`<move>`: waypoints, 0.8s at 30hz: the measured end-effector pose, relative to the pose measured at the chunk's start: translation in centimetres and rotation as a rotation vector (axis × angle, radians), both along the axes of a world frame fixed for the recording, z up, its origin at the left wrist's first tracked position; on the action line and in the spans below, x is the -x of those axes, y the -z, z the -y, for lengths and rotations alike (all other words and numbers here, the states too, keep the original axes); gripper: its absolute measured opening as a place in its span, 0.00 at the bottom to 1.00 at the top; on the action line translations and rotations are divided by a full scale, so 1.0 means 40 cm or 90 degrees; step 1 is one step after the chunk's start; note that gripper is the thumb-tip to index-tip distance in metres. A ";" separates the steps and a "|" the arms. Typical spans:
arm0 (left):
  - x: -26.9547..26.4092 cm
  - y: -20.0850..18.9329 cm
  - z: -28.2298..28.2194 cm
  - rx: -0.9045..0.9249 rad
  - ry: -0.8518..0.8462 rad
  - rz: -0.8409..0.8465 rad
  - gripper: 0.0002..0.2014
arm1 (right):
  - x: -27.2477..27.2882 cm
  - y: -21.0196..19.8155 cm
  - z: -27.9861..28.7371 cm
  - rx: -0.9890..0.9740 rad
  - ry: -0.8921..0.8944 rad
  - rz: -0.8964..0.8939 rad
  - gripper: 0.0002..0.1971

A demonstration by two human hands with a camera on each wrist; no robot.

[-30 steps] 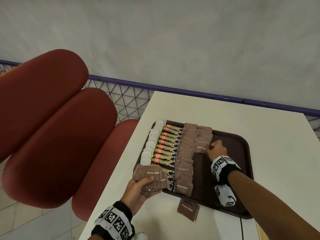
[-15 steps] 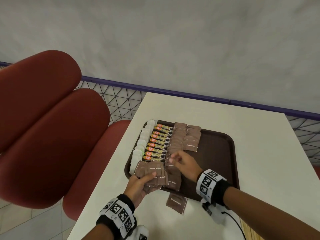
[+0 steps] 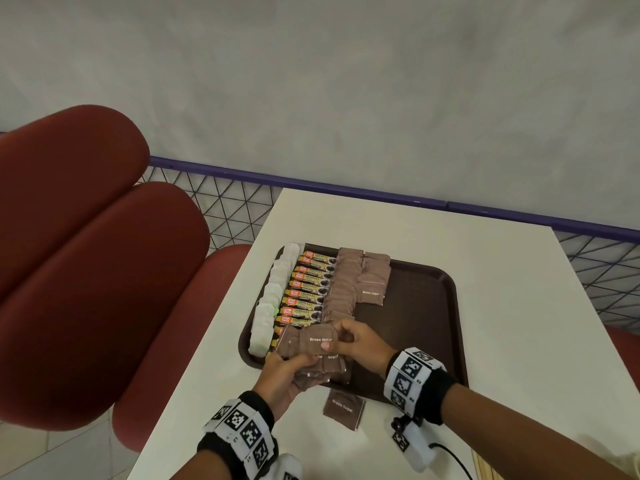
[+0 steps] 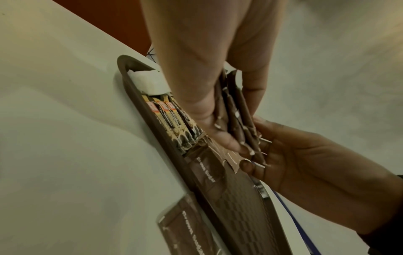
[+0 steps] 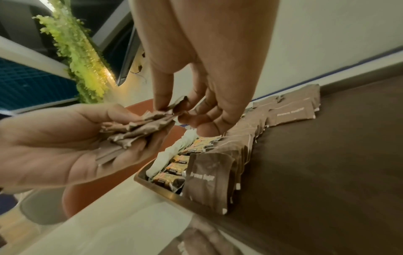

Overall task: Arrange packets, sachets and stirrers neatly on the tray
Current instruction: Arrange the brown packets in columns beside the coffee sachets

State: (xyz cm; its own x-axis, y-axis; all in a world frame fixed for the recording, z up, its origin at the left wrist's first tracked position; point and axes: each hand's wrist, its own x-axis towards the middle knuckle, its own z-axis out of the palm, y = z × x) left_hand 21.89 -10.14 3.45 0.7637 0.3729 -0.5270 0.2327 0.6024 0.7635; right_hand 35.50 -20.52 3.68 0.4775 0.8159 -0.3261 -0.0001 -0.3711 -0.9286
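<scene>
My left grip (image 3: pixel 282 372) is curled round a bunch of brown sugar packets (image 3: pixel 334 367), held just over the near left corner of the tray (image 3: pixel 433 306) on the white surface (image 3: pixel 485 258). My right grip (image 3: pixel 360 344) pinches the top packet (image 3: pixel 317 341) of that bunch between thumb and fingertips. A loose packet (image 3: pixel 343 408) lies on the surface just beside the tray's near rim, while rows of packets (image 3: pixel 343 289), coffee sticks (image 3: pixel 311 289) and white sachets (image 3: pixel 277 292) line the tray's left side.

Observed: bundle of brown sugar sachets (image 3: pixel 311 367), flat brown paper packets with white lettering, fanned and overlapping, gripped in the left hand (image 3: pixel 278 377) over the near left corner of the tray (image 3: pixel 415 323). The topmost sachet (image 3: pixel 318 339) lies face up, its right edge pinched by the right hand (image 3: pixel 363 344).
</scene>
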 end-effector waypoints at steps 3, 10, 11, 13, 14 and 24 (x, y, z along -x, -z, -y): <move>-0.005 -0.003 -0.002 0.014 -0.009 0.000 0.17 | -0.026 -0.005 0.011 0.005 0.026 -0.003 0.08; 0.007 -0.010 -0.030 0.063 -0.063 0.024 0.15 | -0.199 0.012 0.020 0.067 0.306 0.081 0.07; 0.009 -0.012 -0.034 0.063 -0.066 0.025 0.14 | -0.221 0.020 0.020 0.094 0.326 0.102 0.07; 0.014 -0.013 -0.044 0.069 -0.074 0.030 0.12 | -0.252 0.034 0.020 0.148 0.338 0.144 0.06; 0.018 -0.013 -0.050 0.073 -0.075 0.032 0.12 | -0.261 0.040 0.020 0.172 0.334 0.159 0.06; 0.056 0.006 -0.089 0.103 -0.056 0.041 0.18 | -0.274 0.089 -0.019 0.329 0.295 0.244 0.09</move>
State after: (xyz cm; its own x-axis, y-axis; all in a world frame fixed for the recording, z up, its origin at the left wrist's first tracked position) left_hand 19.63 -6.59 3.21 0.7657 0.3533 -0.5374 0.1283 0.7348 0.6660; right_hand 46.44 -19.77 0.14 0.8871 0.2967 -0.3535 0.0253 -0.7961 -0.6047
